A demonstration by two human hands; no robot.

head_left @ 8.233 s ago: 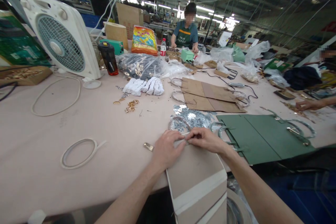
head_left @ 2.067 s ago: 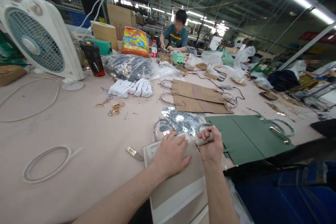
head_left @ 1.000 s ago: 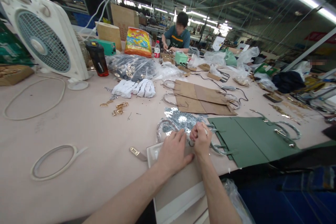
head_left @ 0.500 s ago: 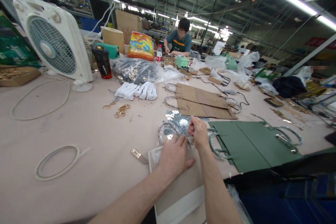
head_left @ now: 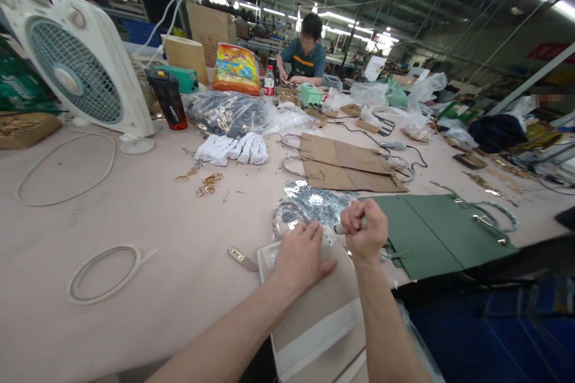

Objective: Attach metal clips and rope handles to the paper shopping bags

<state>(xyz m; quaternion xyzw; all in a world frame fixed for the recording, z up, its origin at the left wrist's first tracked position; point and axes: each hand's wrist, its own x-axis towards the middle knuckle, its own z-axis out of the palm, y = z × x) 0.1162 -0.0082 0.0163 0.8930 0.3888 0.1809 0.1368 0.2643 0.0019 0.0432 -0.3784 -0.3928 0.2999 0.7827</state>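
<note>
My left hand (head_left: pixel 302 254) lies flat, fingers spread, pressing down the top of a beige and white bag panel (head_left: pixel 314 317) at the table's near edge. My right hand (head_left: pixel 365 231) is a fist around a pale, wrapped bag handle (head_left: pixel 342 228), held just right of the left hand. A pile of small silvery foil pieces (head_left: pixel 321 202) and a wrapped curved handle (head_left: pixel 284 215) lie just beyond my fingers. A small strap with a gold buckle (head_left: pixel 240 257) rests on the table left of the panel.
Green bag panels (head_left: pixel 431 233) with wrapped handles lie to the right, brown ones (head_left: pixel 348 164) behind the foil. White gloves (head_left: pixel 233 148), gold hardware (head_left: pixel 209 184), a white fan (head_left: pixel 74 54), a dark bottle (head_left: pixel 168 99) and a white loop (head_left: pixel 105 266) sit to the left. A person (head_left: pixel 305 54) works at the far end.
My right hand went from a pinch above the foil to a fist around the handle, drawn back toward me and to the right. The left hand stayed flat on the panel.
</note>
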